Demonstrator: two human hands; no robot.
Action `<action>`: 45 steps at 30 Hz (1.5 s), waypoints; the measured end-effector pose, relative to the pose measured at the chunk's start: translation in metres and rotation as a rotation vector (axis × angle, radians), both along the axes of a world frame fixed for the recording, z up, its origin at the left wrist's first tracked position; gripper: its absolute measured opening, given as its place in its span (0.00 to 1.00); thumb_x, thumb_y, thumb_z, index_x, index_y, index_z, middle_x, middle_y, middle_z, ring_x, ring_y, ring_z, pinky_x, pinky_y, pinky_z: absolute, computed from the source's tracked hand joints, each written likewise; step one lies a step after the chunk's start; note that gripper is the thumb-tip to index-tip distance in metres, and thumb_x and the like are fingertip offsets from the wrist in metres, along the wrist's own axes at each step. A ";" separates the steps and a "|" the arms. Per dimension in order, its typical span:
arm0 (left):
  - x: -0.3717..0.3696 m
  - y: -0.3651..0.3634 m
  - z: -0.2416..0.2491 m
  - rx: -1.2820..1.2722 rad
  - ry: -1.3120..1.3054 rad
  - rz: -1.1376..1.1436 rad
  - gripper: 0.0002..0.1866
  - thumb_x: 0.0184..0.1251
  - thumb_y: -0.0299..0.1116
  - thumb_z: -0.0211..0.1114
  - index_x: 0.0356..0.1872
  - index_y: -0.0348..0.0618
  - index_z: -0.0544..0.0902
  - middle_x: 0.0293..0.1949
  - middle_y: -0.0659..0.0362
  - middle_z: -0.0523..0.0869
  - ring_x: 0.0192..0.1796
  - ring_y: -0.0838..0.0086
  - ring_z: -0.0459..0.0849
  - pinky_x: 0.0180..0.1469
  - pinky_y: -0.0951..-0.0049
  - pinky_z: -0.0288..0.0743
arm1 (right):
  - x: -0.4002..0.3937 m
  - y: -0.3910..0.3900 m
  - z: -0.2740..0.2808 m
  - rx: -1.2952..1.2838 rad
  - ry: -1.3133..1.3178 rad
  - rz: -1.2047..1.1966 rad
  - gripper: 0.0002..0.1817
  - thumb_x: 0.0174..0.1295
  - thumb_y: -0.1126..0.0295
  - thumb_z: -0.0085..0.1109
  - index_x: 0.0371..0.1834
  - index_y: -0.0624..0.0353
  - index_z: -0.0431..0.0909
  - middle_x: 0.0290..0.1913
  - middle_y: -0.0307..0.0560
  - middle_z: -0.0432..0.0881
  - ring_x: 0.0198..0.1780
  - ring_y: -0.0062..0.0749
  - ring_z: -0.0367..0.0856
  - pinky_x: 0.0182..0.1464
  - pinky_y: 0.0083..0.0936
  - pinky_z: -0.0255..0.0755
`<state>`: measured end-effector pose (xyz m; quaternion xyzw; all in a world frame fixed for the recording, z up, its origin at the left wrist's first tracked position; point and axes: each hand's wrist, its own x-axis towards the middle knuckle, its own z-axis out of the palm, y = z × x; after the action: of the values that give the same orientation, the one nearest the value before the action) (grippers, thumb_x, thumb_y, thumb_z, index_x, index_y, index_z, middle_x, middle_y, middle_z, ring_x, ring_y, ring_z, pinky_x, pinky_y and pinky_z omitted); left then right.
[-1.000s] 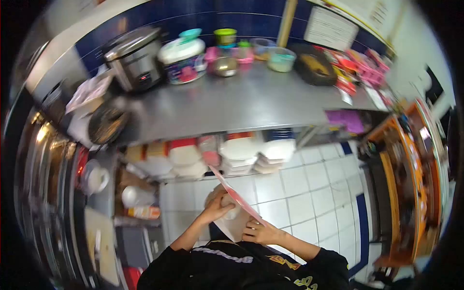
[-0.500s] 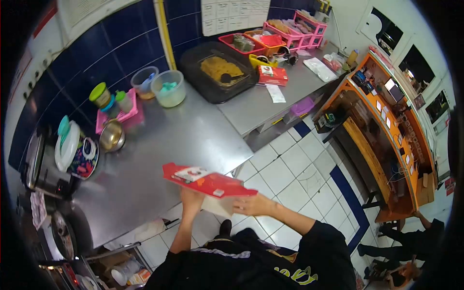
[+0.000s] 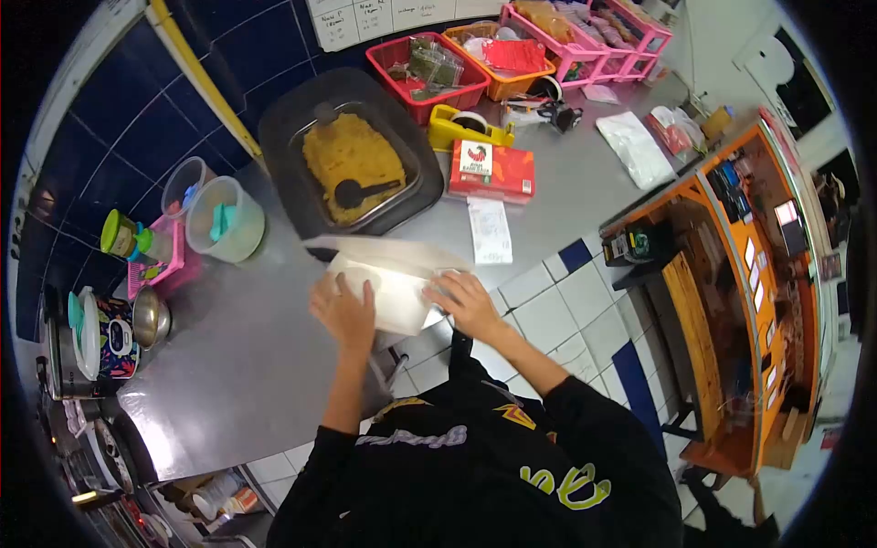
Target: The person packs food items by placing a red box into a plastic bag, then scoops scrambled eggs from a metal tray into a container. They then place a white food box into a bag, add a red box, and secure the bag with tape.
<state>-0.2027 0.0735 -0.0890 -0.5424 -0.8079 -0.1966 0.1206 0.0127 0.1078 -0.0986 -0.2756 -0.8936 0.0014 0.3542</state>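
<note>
A red cardboard food box (image 3: 397,297) is unfolded with its white inside facing up and its lid raised at the far side. My left hand (image 3: 345,312) grips its left side, the thumb reaching over the inner edge. On the right, my right hand (image 3: 468,306) holds the other side with its fingers over the rim. Beyond the box, a large black pan (image 3: 283,173) holds yellow rice (image 3: 352,160) with a black ladle (image 3: 352,192) lying on it. A closed red box (image 3: 493,173) and a printed receipt (image 3: 491,231) lie right of the pan.
Plastic tubs (image 3: 224,224), a metal bowl (image 3: 151,317) and a pink basket (image 3: 163,268) stand on the left of the steel counter (image 3: 237,365). Farther back are a yellow tape dispenser (image 3: 466,130), a red basket (image 3: 429,78) and an orange basket (image 3: 498,64).
The box has turned from showing its red outside to showing its white inside, and it is now nearer the pan. Both hands moved with it. My view has shifted toward the counter.
</note>
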 end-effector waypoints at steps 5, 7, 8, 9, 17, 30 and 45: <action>-0.007 0.021 0.014 -0.090 -0.195 -0.014 0.28 0.52 0.48 0.64 0.48 0.39 0.72 0.50 0.49 0.73 0.53 0.54 0.71 0.53 0.56 0.64 | 0.110 -0.012 -0.051 -0.577 0.105 -0.027 0.23 0.44 0.82 0.51 0.48 0.60 0.73 0.35 0.49 0.76 0.34 0.41 0.73 0.39 0.33 0.68; -0.003 0.027 0.010 -0.171 -0.462 0.031 0.29 0.53 0.50 0.64 0.49 0.39 0.71 0.51 0.48 0.73 0.51 0.52 0.73 0.50 0.57 0.67 | 0.163 -0.021 -0.072 -0.879 0.144 -0.280 0.20 0.44 0.88 0.45 0.42 0.63 0.74 0.34 0.55 0.76 0.38 0.45 0.76 0.40 0.29 0.71; 0.002 0.028 0.009 -0.206 -0.435 0.139 0.30 0.54 0.51 0.63 0.50 0.38 0.70 0.51 0.47 0.72 0.49 0.51 0.75 0.48 0.57 0.69 | 0.199 -0.033 -0.109 -0.912 0.153 -0.430 0.18 0.48 0.83 0.48 0.45 0.62 0.73 0.38 0.55 0.76 0.41 0.45 0.76 0.43 0.29 0.70; 0.007 0.028 0.009 -0.243 -0.404 0.245 0.31 0.55 0.52 0.62 0.52 0.38 0.68 0.51 0.46 0.72 0.47 0.50 0.76 0.46 0.58 0.71 | 0.227 -0.049 -0.151 -0.944 0.158 -0.583 0.17 0.53 0.79 0.50 0.48 0.62 0.72 0.42 0.56 0.77 0.45 0.46 0.76 0.46 0.30 0.69; 0.033 0.030 -0.019 -0.167 -0.291 0.379 0.35 0.61 0.52 0.57 0.58 0.33 0.60 0.54 0.43 0.69 0.50 0.51 0.74 0.52 0.58 0.66 | 0.233 -0.025 -0.131 -1.798 -0.407 -1.181 0.19 0.55 0.74 0.55 0.52 0.63 0.71 0.43 0.53 0.79 0.45 0.34 0.78 0.44 0.25 0.71; 0.026 0.022 -0.040 0.533 -0.950 0.657 0.17 0.70 0.34 0.47 0.56 0.40 0.63 0.39 0.50 0.78 0.45 0.70 0.75 0.48 0.74 0.67 | 0.254 -0.038 -0.175 -2.194 -0.010 -0.643 0.19 0.54 0.74 0.55 0.51 0.62 0.71 0.38 0.51 0.80 0.38 0.32 0.79 0.39 0.24 0.73; 0.021 0.026 -0.046 0.748 -0.877 0.674 0.17 0.70 0.35 0.46 0.53 0.35 0.62 0.51 0.51 0.71 0.53 0.68 0.70 0.56 0.71 0.63 | 0.224 0.118 -0.010 -2.174 0.374 0.262 0.26 0.44 0.87 0.39 0.51 0.63 0.68 0.43 0.56 0.78 0.47 0.41 0.79 0.46 0.28 0.75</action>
<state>-0.1817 0.0993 -0.1355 -0.0519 -0.7848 -0.6174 0.0155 0.2368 0.2259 -0.1089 -0.3383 -0.3713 0.8632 0.0503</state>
